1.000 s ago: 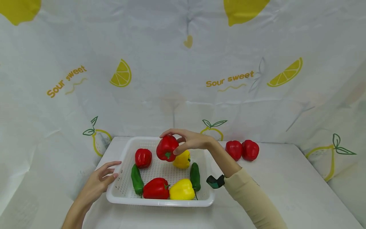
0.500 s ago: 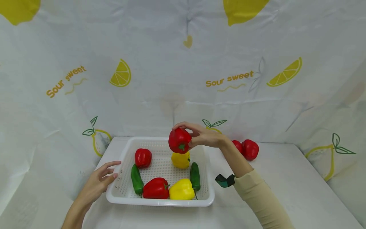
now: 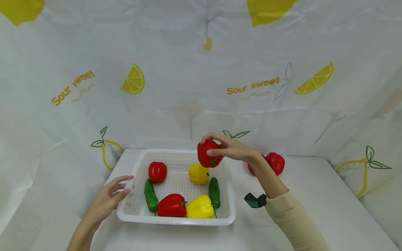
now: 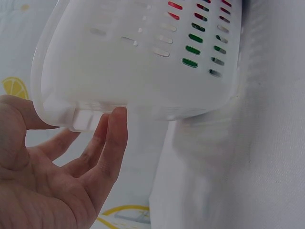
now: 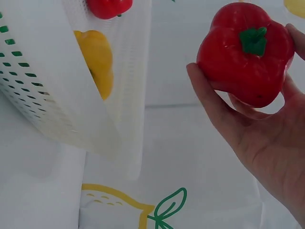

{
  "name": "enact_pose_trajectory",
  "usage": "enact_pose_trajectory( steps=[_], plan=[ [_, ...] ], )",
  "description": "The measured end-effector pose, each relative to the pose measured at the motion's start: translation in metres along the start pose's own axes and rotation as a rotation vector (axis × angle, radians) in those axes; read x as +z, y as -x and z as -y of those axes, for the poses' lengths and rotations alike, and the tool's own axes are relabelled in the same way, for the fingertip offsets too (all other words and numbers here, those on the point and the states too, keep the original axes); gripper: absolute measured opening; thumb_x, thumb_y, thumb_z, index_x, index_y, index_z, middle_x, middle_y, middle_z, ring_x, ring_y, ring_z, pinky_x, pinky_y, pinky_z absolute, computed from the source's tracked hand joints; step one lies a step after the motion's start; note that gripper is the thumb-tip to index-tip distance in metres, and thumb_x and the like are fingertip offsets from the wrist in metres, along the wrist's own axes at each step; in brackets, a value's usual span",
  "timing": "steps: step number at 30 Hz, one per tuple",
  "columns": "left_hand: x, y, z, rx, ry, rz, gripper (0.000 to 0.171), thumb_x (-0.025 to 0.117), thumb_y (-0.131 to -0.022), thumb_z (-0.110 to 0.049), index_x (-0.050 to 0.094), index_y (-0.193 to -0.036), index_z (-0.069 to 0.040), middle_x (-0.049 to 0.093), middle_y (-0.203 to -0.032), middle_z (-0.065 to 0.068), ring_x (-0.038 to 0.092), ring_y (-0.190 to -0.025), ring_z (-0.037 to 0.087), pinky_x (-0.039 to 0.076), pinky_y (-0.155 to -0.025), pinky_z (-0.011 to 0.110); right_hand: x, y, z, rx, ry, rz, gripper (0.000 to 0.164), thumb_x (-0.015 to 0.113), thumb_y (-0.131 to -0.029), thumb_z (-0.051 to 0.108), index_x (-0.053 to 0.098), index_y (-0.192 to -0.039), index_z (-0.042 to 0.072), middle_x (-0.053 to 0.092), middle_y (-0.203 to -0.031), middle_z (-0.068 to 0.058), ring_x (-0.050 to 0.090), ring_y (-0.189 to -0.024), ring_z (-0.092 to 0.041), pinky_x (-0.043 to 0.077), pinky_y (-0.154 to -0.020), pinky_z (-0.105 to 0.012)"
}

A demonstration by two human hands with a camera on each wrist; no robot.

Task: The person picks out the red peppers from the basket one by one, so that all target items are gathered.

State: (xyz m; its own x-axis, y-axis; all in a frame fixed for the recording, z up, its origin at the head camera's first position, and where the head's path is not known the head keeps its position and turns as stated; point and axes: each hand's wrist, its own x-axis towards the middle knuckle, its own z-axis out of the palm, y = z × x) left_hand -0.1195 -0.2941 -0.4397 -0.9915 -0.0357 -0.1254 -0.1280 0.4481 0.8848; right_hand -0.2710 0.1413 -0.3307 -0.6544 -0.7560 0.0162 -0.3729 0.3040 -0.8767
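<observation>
A red bell pepper [image 3: 206, 155] is held in my right hand [image 3: 233, 149], raised over the back right corner of the white plastic basket [image 3: 176, 220]. Thumb and fingers wrap its sides, and its green stem [image 5: 253, 41] faces the camera in the right wrist view. My left hand [image 3: 109, 199] holds the basket's left rim, its fingertips [image 4: 119, 114] tucked against the edge. Inside the basket lie two more red bell peppers [image 3: 157, 172], two yellow bell peppers [image 3: 200, 207] and two long green peppers [image 3: 151, 196].
Two red bell peppers [image 3: 275, 163] stand on the white table [image 3: 314, 202] to the right of the basket, one partly hidden by my right forearm. Behind the table hangs a lemon-print sheet [image 3: 188, 87]. A dark strap piece [image 3: 255, 200] sticks out by the right sleeve.
My right hand has carried the red bell pepper rightward and slightly up, from above the basket's middle to its back right corner. The left hand and the basket stay put.
</observation>
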Motion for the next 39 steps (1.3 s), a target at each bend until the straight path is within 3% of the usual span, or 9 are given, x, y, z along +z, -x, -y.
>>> enact_pose_trajectory(
  steps=[3,9,23,32,39],
  plan=[
    [0.000,0.000,0.000,0.003,0.002,-0.001,0.059,0.070,-0.107,-0.026,0.049,-0.160,-0.011,0.069,-0.137,0.024,0.073,-0.105,0.015,0.062,-0.077,0.034,-0.003,0.007,-0.002,0.002,0.032,-0.022,0.061,0.075,-0.098,0.020,0.049,-0.153,0.019,0.053,-0.157,-0.014,0.058,-0.132,-0.038,0.064,-0.094,-0.042],
    [0.001,0.000,0.000,0.009,0.006,-0.003,0.059,0.070,-0.106,-0.026,0.049,-0.160,-0.011,0.069,-0.137,0.024,0.073,-0.104,0.012,0.062,-0.077,0.034,-0.010,0.022,-0.005,0.029,-0.006,-0.073,0.084,0.079,-0.090,0.012,0.037,-0.162,0.021,0.045,-0.164,-0.016,0.058,-0.133,-0.040,0.064,-0.096,-0.046],
    [0.001,0.000,0.000,0.005,0.007,-0.009,0.059,0.070,-0.106,-0.026,0.049,-0.160,-0.011,0.069,-0.138,0.025,0.074,-0.111,0.024,0.062,-0.077,0.034,-0.022,0.045,-0.021,0.071,-0.021,-0.123,0.092,0.086,-0.084,0.014,0.038,-0.162,0.019,0.045,-0.163,-0.017,0.052,-0.138,-0.041,0.064,-0.095,-0.043],
    [0.001,0.001,-0.001,0.010,0.002,-0.011,0.058,0.070,-0.106,-0.024,0.050,-0.159,-0.011,0.068,-0.139,0.026,0.075,-0.110,0.025,0.063,-0.077,0.034,-0.025,0.054,-0.026,0.019,-0.050,-0.113,0.087,0.082,-0.085,0.011,0.042,-0.161,0.017,0.052,-0.156,-0.019,0.051,-0.137,-0.039,0.064,-0.095,-0.042],
    [0.001,0.000,0.000,0.018,0.009,-0.008,0.058,0.070,-0.106,-0.025,0.050,-0.159,-0.011,0.069,-0.138,0.026,0.074,-0.106,0.017,0.062,-0.076,0.034,-0.025,0.062,-0.030,0.072,-0.033,-0.168,0.086,0.085,-0.085,0.020,0.046,-0.161,0.026,0.053,-0.158,-0.015,0.050,-0.140,-0.041,0.062,-0.095,-0.046]
  ],
)
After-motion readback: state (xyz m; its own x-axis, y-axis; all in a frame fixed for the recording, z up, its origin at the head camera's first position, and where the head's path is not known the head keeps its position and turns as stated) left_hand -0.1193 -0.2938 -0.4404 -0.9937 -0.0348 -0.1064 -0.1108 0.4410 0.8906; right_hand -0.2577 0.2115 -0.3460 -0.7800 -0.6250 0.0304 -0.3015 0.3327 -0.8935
